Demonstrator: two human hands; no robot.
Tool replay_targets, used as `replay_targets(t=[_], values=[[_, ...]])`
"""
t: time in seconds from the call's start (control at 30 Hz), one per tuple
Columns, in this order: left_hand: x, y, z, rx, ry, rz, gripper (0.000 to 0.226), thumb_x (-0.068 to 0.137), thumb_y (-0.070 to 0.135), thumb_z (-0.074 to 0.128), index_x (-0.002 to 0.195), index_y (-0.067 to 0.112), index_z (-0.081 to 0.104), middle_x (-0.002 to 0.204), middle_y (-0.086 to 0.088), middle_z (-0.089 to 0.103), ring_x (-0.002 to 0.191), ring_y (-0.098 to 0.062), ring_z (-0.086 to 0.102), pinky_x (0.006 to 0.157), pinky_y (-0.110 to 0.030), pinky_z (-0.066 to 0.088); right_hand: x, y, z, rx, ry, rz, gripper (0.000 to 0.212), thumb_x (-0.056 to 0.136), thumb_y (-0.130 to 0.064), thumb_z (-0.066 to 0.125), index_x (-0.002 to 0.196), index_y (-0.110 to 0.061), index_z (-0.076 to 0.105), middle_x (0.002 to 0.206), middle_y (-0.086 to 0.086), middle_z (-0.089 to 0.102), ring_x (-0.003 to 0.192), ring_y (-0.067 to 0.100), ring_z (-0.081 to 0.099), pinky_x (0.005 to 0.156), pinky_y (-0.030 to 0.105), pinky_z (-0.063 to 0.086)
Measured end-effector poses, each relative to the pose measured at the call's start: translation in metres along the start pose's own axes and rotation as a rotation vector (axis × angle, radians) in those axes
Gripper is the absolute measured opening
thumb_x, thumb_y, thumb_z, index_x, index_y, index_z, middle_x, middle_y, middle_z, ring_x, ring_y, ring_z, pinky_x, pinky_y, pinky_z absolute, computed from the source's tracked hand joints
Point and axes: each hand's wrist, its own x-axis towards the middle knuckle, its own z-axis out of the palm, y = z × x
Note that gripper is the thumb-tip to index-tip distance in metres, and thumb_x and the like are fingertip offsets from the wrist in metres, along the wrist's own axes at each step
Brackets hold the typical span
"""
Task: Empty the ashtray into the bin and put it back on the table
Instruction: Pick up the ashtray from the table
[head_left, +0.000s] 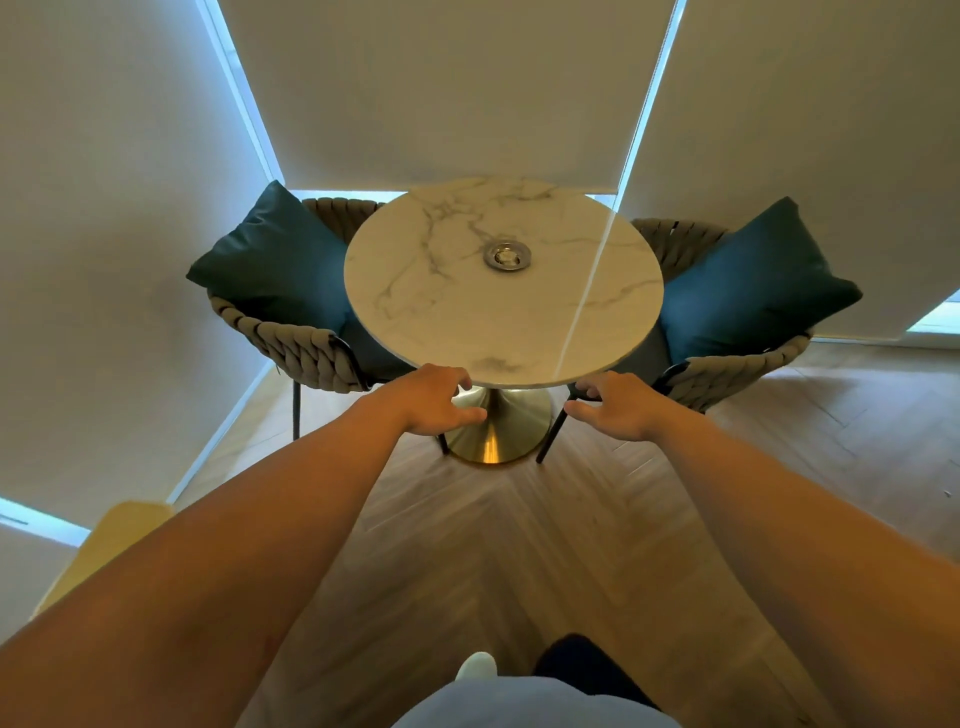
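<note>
A small round metal ashtray (507, 256) sits near the middle of the round marble table (441, 322), slightly towards the far side. Something small lies in its bowl; I cannot tell what. My left hand (439, 399) is stretched out in front of the table's near edge, fingers apart and curled, holding nothing. My right hand (613, 405) hovers at the same height to the right, also with spread fingers and empty. Both hands are well short of the ashtray. No bin is in view.
The table stands on a gold pedestal base (493, 431). A woven chair (291, 343) with a dark teal cushion (270, 260) is at its left, another woven chair (737, 369) with a teal cushion (753, 280) at its right. Drawn blinds behind; wooden floor; a yellow object (114, 540) at lower left.
</note>
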Motion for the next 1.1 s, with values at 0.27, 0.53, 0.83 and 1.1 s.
replay_targets(t=[0.27,0.53,0.83,1.1], values=[[0.045,-0.01,-0.013,0.009,-0.045,-0.006,0.062,0.087,0.055,0.06,0.135,0.019,0.047,0.136,-0.008,0.054,0.119,-0.025,0.054,0.098,-0.043,0.048,0.048,0.01,-0.007,0.02,-0.031,0.02,0.062,0.093,-0.053,0.051,0.137,-0.009,0.048,0.14,0.013,0.052,0.124,0.03,0.051,0.093,0.035,0.043],[0.116,-0.01,-0.031,0.046,-0.095,-0.051,0.064,0.086,0.058,0.06,0.135,0.02,0.047,0.134,-0.007,0.055,0.114,-0.023,0.055,0.094,-0.038,0.047,0.117,0.033,-0.029,0.07,-0.078,0.047,0.067,0.091,-0.056,0.051,0.143,-0.014,0.042,0.145,0.013,0.048,0.13,0.03,0.048,0.099,0.036,0.041],[0.205,0.007,-0.043,0.027,-0.144,-0.118,0.065,0.083,0.06,0.061,0.133,0.02,0.049,0.132,-0.005,0.056,0.112,-0.021,0.056,0.096,-0.04,0.048,0.2,0.073,-0.06,0.099,-0.158,0.028,0.07,0.088,-0.056,0.056,0.142,-0.013,0.043,0.142,0.011,0.05,0.124,0.028,0.052,0.101,0.039,0.045],[0.247,0.012,-0.045,-0.045,-0.146,-0.186,0.064,0.083,0.059,0.061,0.134,0.021,0.048,0.131,-0.004,0.057,0.111,-0.02,0.057,0.096,-0.038,0.047,0.252,0.089,-0.075,0.079,-0.223,-0.032,0.07,0.089,-0.055,0.056,0.142,-0.011,0.044,0.142,0.012,0.052,0.124,0.028,0.053,0.1,0.037,0.044]])
